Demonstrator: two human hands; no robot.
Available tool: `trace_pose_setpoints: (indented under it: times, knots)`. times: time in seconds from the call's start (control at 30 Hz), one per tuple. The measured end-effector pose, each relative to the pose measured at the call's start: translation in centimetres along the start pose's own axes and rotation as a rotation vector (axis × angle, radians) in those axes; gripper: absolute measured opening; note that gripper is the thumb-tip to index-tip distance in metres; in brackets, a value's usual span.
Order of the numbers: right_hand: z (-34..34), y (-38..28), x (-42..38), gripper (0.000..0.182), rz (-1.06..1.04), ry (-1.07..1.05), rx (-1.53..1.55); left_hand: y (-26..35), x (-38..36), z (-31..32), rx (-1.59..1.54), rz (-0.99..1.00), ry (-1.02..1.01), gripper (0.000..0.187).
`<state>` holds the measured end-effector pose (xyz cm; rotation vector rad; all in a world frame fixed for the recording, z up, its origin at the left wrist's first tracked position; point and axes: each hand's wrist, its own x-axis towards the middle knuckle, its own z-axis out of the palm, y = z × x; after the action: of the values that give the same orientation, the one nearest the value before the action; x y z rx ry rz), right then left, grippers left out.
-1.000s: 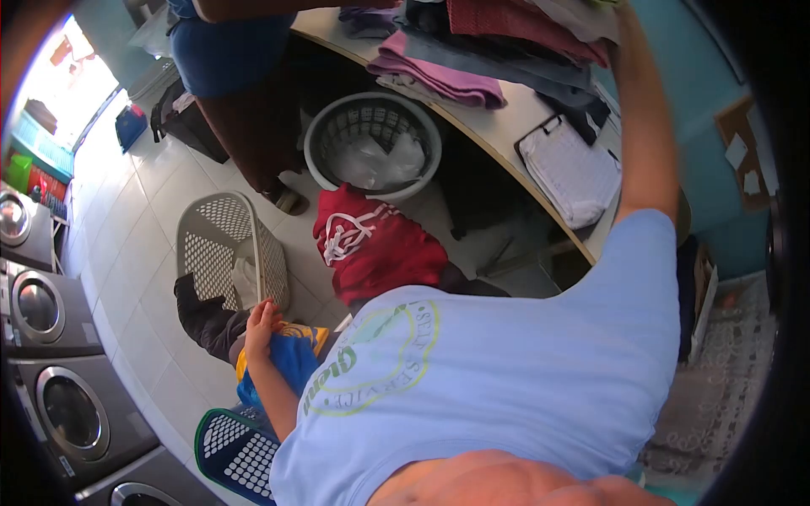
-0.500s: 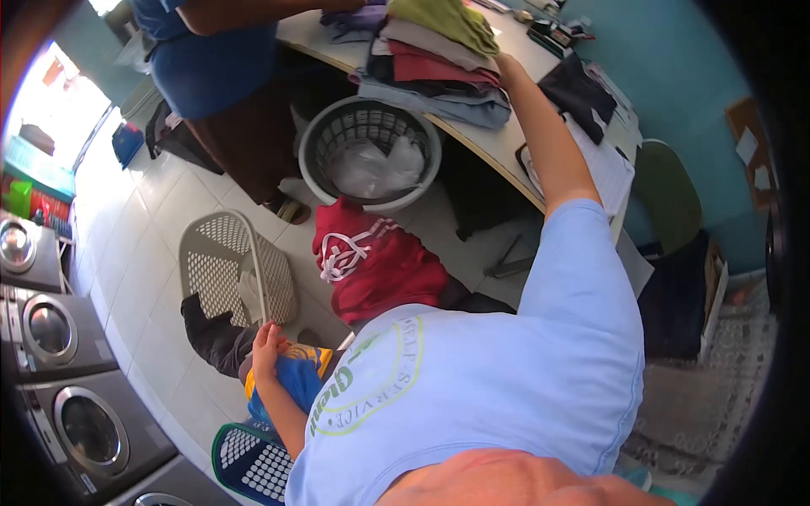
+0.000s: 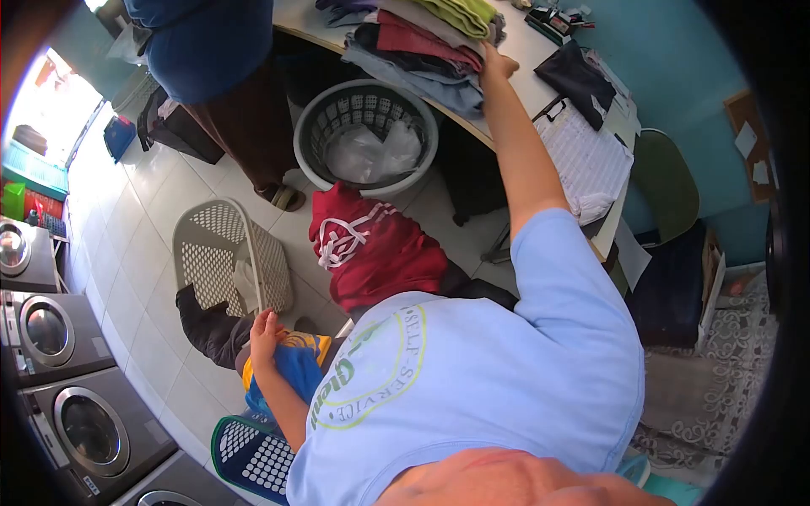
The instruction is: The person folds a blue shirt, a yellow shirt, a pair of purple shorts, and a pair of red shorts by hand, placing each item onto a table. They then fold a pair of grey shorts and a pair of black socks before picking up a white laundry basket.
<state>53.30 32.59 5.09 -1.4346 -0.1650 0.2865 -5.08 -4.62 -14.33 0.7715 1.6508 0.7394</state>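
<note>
My right hand (image 3: 499, 64) reaches to the near right side of a stack of folded clothes (image 3: 422, 40) on the table, its fingers partly hidden and closed against the edge. Green, grey, red, black and light blue layers show in the stack. Low on the left, my left hand (image 3: 264, 331) is open, fingers stretched and holding nothing. It rests beside a blue and yellow garment (image 3: 295, 371) and a dark cloth (image 3: 211, 331). A red garment with white drawstrings (image 3: 375, 249) lies in front of my body.
Another person (image 3: 202, 55) stands at the table (image 3: 548, 93). A round grey basket (image 3: 429, 152) holds clear plastic bags. A beige basket (image 3: 274, 266) and a green-rimmed basket (image 3: 253, 460) are on the left, near front-loading machines (image 3: 89, 426). Papers (image 3: 582, 160) lie on the table.
My right hand has moved slightly up and left along the stack, and the stack has shifted up in view. The other person's forearm has left the view. My left hand is nearly unchanged.
</note>
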Motion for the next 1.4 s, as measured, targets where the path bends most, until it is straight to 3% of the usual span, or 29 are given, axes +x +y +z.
trace_pose_setpoints:
  times: [0.1,0.17,0.23,0.27,0.3,0.37,0.47,0.5,0.57,0.7,0.83,0.9,0.97,1.03,1.07,1.1,1.17,1.23,1.37,1.4]
  knots:
    - [3.9,0.9,1.2,0.085,-0.062,-0.021,-0.160,0.3,0.0,0.4,-0.008,-0.024,0.016,0.037]
    - [6.7,3.8,5.8,0.058,-0.104,-0.445,-0.018,0.3,0.1,0.3,-0.018,-0.029,0.025,0.037]
    - [3.2,-1.1,4.8,0.042,0.425,-0.947,0.015,-0.1,0.3,0.0,-0.039,-0.029,0.024,0.039]
    - [1.4,-2.6,6.6,0.046,0.616,-0.991,-0.145,-0.1,0.3,-0.1,-0.037,-0.029,0.028,0.039]
    - [-0.1,-3.8,7.3,0.059,0.576,-0.834,-0.199,-0.1,0.2,-0.1,-0.038,-0.030,0.032,0.039]
    - [-2.7,-5.5,8.1,0.082,0.717,-0.340,0.138,-0.2,0.1,0.1,-0.021,-0.036,0.038,0.038]
    - [-6.9,-5.7,13.4,0.073,0.997,-0.134,0.537,0.1,0.2,0.2,0.026,-0.056,0.044,0.037]
    - [-8.5,-8.4,11.1,0.064,0.910,0.107,0.640,0.0,0.5,0.2,0.030,-0.067,0.047,0.037]
    - [-10.3,-8.0,15.0,0.061,1.084,0.176,0.821,-0.1,0.6,0.2,0.058,-0.079,0.057,0.038]
    - [-9.2,-5.1,23.2,0.051,0.818,0.251,0.874,-0.5,0.8,0.4,0.129,-0.043,0.079,0.039]
    - [-8.0,-8.8,24.7,0.041,0.517,0.054,0.764,-0.8,0.5,0.5,0.148,0.008,0.091,0.037]
    - [-9.3,-15.2,19.2,0.032,0.264,-0.031,0.571,-0.9,0.3,0.5,0.141,0.016,0.095,0.036]
    - [-9.9,-18.5,19.8,0.027,0.152,-0.236,0.636,-0.8,0.4,0.5,0.145,0.017,0.096,0.036]
    - [-10.4,-21.9,13.9,0.024,-0.081,-0.487,0.635,-0.8,0.8,0.4,0.162,0.002,0.096,0.036]
    - [-9.7,-22.5,20.8,0.024,0.047,-0.629,0.655,-0.9,1.2,0.3,0.178,0.004,0.087,0.037]
    - [-9.0,-21.5,36.0,0.032,0.425,-1.105,0.747,-1.1,1.5,0.2,0.196,0.003,0.078,0.038]
    - [-7.6,-24.4,25.0,0.032,0.080,-0.799,0.692,-1.6,1.9,0.2,0.210,0.012,0.067,0.038]
    - [-5.9,-24.2,16.1,0.032,-0.046,-0.648,0.669,-1.9,1.9,0.1,0.201,0.026,0.072,0.039]
    - [0.5,-19.7,11.5,0.033,-0.053,-0.644,0.680,-1.5,0.7,0.7,0.103,0.080,0.124,0.034]
    - [-1.7,-19.9,1.2,0.030,0.193,-0.468,0.662,-1.6,0.7,0.6,0.138,0.143,0.145,0.032]
